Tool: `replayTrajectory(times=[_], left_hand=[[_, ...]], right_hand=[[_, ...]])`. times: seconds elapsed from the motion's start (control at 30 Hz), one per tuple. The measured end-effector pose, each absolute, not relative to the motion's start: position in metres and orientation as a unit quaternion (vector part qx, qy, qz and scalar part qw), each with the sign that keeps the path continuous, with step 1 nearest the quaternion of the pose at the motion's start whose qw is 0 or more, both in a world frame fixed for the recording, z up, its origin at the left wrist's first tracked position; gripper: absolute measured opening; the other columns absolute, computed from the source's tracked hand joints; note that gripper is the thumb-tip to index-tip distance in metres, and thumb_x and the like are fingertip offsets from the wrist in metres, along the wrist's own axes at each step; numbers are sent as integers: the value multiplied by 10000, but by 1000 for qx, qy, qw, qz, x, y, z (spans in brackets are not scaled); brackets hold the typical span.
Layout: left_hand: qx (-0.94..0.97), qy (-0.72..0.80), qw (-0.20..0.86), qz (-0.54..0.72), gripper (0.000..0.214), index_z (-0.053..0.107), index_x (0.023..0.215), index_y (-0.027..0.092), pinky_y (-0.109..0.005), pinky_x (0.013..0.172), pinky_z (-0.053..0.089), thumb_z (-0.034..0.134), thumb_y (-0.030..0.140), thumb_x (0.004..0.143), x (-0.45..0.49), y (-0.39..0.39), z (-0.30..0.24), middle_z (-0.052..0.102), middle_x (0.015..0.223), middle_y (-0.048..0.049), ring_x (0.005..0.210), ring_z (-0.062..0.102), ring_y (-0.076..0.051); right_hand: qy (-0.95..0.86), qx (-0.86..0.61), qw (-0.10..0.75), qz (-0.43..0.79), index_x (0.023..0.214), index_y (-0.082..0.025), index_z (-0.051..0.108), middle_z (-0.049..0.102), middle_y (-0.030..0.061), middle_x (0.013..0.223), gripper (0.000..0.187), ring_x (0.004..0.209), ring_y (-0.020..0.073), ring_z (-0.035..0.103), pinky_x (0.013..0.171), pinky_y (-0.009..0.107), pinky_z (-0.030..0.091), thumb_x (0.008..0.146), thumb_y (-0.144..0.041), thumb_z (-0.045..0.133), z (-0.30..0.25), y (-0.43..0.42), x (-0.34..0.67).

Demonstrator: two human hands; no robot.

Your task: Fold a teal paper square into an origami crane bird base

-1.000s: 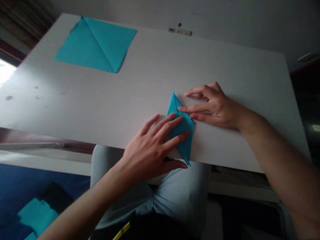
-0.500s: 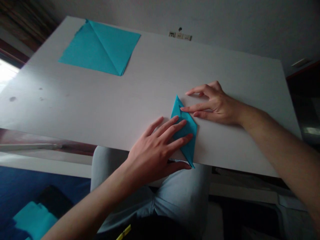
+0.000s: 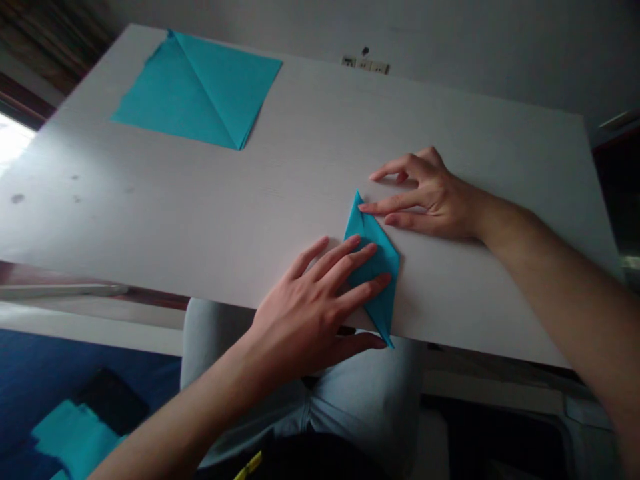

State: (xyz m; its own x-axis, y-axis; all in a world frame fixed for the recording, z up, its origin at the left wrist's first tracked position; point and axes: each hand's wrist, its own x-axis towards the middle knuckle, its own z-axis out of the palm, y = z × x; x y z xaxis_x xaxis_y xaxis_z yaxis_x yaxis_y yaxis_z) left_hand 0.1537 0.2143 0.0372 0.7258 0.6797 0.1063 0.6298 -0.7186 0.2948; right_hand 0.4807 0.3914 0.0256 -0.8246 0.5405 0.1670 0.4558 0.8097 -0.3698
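Note:
A small teal paper (image 3: pixel 376 257), folded into a narrow kite shape, lies at the near edge of the white table (image 3: pixel 210 200), its lower tip just past the edge. My left hand (image 3: pixel 313 303) lies flat on its lower half with fingers spread and the thumb under the table edge. My right hand (image 3: pixel 425 195) rests on the table to the right. Its fingers are stretched out, and one fingertip presses the paper's upper tip.
A larger teal sheet (image 3: pixel 200 90) with a diagonal crease lies at the table's far left. A wall socket (image 3: pixel 365 65) sits beyond the far edge. Below the table are my light trousers (image 3: pixel 350 393) and more teal paper (image 3: pixel 73 437) on a dark blue surface.
Both hands and the folded paper hold nearly the same pose. The view has shifted slightly, and my right fingertip has stayed on the paper's upper tip.

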Motion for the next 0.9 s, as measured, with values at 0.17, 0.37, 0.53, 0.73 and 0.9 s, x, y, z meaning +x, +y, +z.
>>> replayTrajectory(times=[0.17,0.37,0.53,0.73,0.9], left_hand=[[918,357,127,115,827,753,1819,353,-748,1563,525,678,913,1216,153,214,36,607,1995,-113,1916,525,-392],[918,357,122,119,829,760,1811,345,-735,1584,498,717,904,1200,153,214,33,608,1995,-122,1912,528,-414],[918,357,128,115,830,738,1835,335,-765,1570,511,723,880,1209,153,214,34,593,2004,-130,1913,525,-421],[916,363,123,118,822,740,1808,339,-724,1595,485,652,915,1229,153,214,34,613,1990,-119,1920,518,-389],[912,358,148,137,873,750,1813,319,-753,1608,459,719,924,1185,154,213,31,613,1987,-141,1913,520,-443]], right_hand=[[-931,-305,111,166,1609,-568,911,739,31,1808,442,1535,439,582,1411,764,582,1255,-685,673,29,395,472],[-933,-301,145,131,1676,-502,885,716,83,1774,511,1540,465,633,1397,782,540,1248,-699,689,17,399,465],[-922,-318,171,138,1738,-495,836,750,82,1762,576,1456,433,689,1367,742,558,1222,-719,716,19,397,464],[-938,-246,189,153,1491,-498,972,801,59,1735,455,1404,384,667,1322,699,571,1240,-744,683,20,394,469],[-944,-273,145,115,1622,-427,926,747,113,1803,570,1506,463,624,1387,762,525,1244,-760,659,20,389,464]])
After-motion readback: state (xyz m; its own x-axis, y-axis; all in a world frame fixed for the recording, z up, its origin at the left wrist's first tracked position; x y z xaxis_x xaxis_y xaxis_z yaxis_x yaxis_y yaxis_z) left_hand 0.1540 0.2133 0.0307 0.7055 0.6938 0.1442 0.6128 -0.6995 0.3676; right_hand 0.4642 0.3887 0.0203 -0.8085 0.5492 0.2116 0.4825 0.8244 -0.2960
